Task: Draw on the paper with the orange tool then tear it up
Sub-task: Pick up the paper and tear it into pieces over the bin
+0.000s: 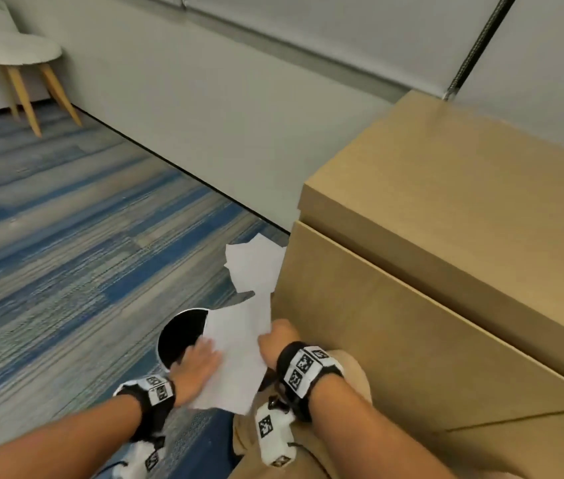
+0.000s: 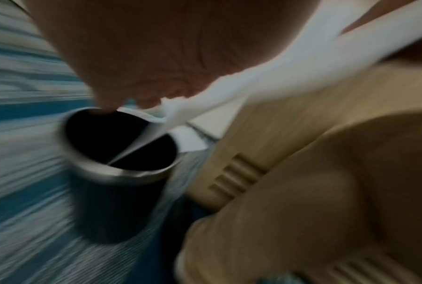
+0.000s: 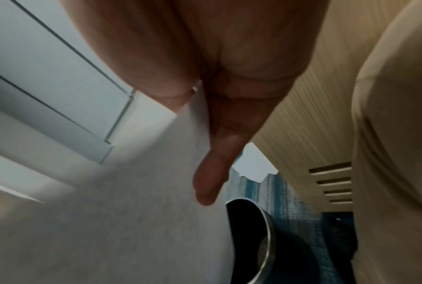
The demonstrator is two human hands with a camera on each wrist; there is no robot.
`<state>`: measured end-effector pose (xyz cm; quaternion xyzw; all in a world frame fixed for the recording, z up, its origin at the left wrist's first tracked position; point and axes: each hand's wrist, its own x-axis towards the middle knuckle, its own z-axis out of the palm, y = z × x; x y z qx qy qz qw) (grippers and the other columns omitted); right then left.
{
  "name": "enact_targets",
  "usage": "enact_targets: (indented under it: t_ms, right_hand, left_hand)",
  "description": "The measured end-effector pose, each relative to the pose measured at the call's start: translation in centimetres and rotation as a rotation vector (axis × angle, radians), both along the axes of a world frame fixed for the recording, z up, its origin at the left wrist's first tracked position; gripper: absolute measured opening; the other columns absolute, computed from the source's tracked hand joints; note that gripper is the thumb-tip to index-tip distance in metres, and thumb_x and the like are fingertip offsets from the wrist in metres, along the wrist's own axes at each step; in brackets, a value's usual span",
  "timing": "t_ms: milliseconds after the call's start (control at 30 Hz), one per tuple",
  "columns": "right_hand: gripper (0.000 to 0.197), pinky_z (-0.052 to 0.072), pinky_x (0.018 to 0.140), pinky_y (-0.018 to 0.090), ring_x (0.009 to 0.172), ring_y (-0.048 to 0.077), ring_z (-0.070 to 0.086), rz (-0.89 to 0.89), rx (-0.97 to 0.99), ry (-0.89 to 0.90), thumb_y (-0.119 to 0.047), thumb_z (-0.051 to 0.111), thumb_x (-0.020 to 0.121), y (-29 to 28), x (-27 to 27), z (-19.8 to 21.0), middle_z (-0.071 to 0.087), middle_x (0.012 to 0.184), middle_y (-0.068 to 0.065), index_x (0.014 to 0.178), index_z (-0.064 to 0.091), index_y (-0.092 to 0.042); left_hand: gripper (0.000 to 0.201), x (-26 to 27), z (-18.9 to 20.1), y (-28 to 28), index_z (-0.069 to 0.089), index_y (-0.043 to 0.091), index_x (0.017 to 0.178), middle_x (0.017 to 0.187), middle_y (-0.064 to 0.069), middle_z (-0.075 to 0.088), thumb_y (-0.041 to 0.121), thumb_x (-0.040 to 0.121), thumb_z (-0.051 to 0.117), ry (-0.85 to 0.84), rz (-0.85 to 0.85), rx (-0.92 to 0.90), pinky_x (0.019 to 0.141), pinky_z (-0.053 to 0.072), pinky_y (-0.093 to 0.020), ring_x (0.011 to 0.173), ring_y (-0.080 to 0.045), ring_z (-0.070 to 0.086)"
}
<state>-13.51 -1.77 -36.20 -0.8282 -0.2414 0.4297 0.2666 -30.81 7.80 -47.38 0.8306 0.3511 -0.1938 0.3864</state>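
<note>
Both forearms fill the bottom of the head view, each with a camera band at the wrist, and between them hangs the paper (image 1: 239,350), a white sheet with a ragged far edge. Its long axis runs away from the person, near end low by the knees and far end raised toward the desk (image 1: 429,271). The left hand (image 1: 199,363) has its grip clamped on the left long edge, and the right hand (image 1: 275,340) pinches the right long edge a little farther out, one digit lying straight along the sheet in the right wrist view. The grips thus face each other across the short width, and I judge that any further tear would run lengthwise between them. A black bin (image 2: 112,207) with a metal rim stands on the striped carpet (image 1: 66,254), under and to the left of the sheet and nearer the left hand; in the left wrist view a fold of the paper dips across its mouth. A separate torn piece (image 1: 254,267) lies on the carpet beyond the bin, against the foot of the desk. No orange tool is in view and I can make out no drawn marks. The fingers behind the sheet are hidden, the left wrist picture is smeared, and the bin's inside is too dark to read.
</note>
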Motion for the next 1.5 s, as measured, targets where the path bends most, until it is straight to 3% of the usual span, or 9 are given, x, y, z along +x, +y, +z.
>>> enact_targets:
  t_ms: [67, 200, 367, 500, 667, 800, 967, 1133, 1500]
  right_hand:
    - [0.035, 0.048, 0.104, 0.036, 0.125, 0.035, 0.059, -0.03, -0.067, -0.039, -0.013, 0.05, 0.101, 1.7, -0.2, -1.3, 0.06, 0.136, 0.02, 0.132, 0.056, 0.004]
    - [0.037, 0.051, 0.101, 0.035, 0.123, 0.034, 0.061, -0.046, -0.115, -0.032, -0.015, 0.052, 0.099, 3.4, -1.1, -3.6, 0.064, 0.135, 0.018, 0.131, 0.06, 0.002]
    - [0.034, 0.053, 0.096, 0.035, 0.117, 0.036, 0.064, -0.047, -0.107, -0.024, -0.01, 0.05, 0.098, 3.7, -1.5, -3.6, 0.066, 0.129, 0.019, 0.126, 0.063, 0.004]
    - [0.032, 0.054, 0.088, 0.035, 0.111, 0.038, 0.066, -0.011, -0.043, -0.032, -0.011, 0.05, 0.097, 3.6, -0.3, -2.6, 0.068, 0.123, 0.022, 0.121, 0.065, 0.003]
    - [0.032, 0.055, 0.097, 0.041, 0.11, 0.038, 0.065, 0.051, 0.115, -0.066, -0.012, 0.049, 0.096, 1.5, 0.1, 3.9, 0.068, 0.121, 0.022, 0.12, 0.065, 0.002]
    - [0.023, 0.057, 0.089, 0.037, 0.101, 0.033, 0.069, 0.069, 0.251, -0.069, -0.015, 0.054, 0.099, -3.1, 2.2, 12.0, 0.072, 0.114, 0.019, 0.108, 0.069, 0.0]
    - [0.018, 0.059, 0.09, 0.048, 0.094, 0.033, 0.076, -0.089, 0.493, -0.028, -0.014, 0.062, 0.094, -10.9, 4.5, 21.2, 0.079, 0.103, 0.013, 0.105, 0.075, -0.006]
    - [0.019, 0.063, 0.068, 0.033, 0.081, 0.026, 0.077, -0.257, 0.633, -0.135, -0.007, 0.056, 0.1, -18.8, 6.9, 26.6, 0.079, 0.101, 0.013, 0.108, 0.073, -0.003]
    - [0.017, 0.061, 0.087, 0.049, 0.089, 0.033, 0.077, -0.507, 0.528, -0.387, -0.011, 0.076, 0.088, -30.3, 13.0, 29.2, 0.079, 0.098, 0.013, 0.102, 0.074, -0.001]
  left_hand:
    - [0.068, -1.1, -3.3, 1.7, -0.008, 0.026, 0.159, 0.166, 0.002, -0.019, 0.057, 0.105, 0.018, 0.054, 0.081, 0.037, 0.122, -0.006, -0.054, 0.153, -0.023, -0.017]
    - [0.072, 0.9, -0.2, -0.1, -0.012, 0.046, 0.154, 0.159, 0.029, -0.024, 0.075, 0.092, 0.01, -0.359, 0.026, -0.06, 0.119, -0.016, -0.036, 0.147, 0.002, -0.024]
    - [0.103, 0.4, -3.0, 2.4, 0.006, 0.032, 0.16, 0.168, 0.001, 0.0, 0.094, 0.077, 0.014, -0.076, 0.408, -0.186, 0.124, 0.003, -0.048, 0.155, -0.026, 0.002]
    - [0.068, 1.2, 1.3, 2.3, 0.008, 0.047, 0.156, 0.16, 0.03, 0.008, 0.071, 0.096, 0.027, -0.449, 0.317, -0.263, 0.118, 0.009, -0.024, 0.146, 0.009, 0.013]
    - [0.087, -1.2, 3.2, 5.8, 0.031, 0.022, 0.156, 0.157, 0.004, 0.035, 0.078, 0.09, 0.031, -0.057, 0.339, -0.398, 0.117, 0.024, -0.034, 0.139, -0.019, 0.041]
    - [0.064, 0.1, 11.3, 6.9, 0.033, 0.033, 0.15, 0.143, 0.004, 0.054, 0.065, 0.096, 0.046, -0.37, 0.502, -0.475, 0.113, 0.035, -0.051, 0.125, -0.03, 0.059]
    - [0.098, 3.8, 22.2, 4.6, 0.047, 0.019, 0.14, 0.114, -0.009, 0.075, 0.049, 0.056, 0.087, -0.725, 0.289, -0.436, 0.081, 0.061, -0.04, 0.102, -0.029, 0.073]
    - [0.105, 7.2, 30.3, 0.5, 0.05, 0.027, 0.135, 0.112, -0.015, 0.074, 0.049, 0.044, 0.097, -0.907, 0.165, -0.383, 0.08, 0.061, -0.046, 0.098, -0.032, 0.073]
    - [0.059, 17.3, 38.3, -6.4, 0.052, 0.018, 0.129, 0.094, -0.017, 0.074, -0.001, 0.081, 0.079, -0.958, -0.04, -0.163, 0.072, 0.062, -0.043, 0.082, -0.033, 0.074]
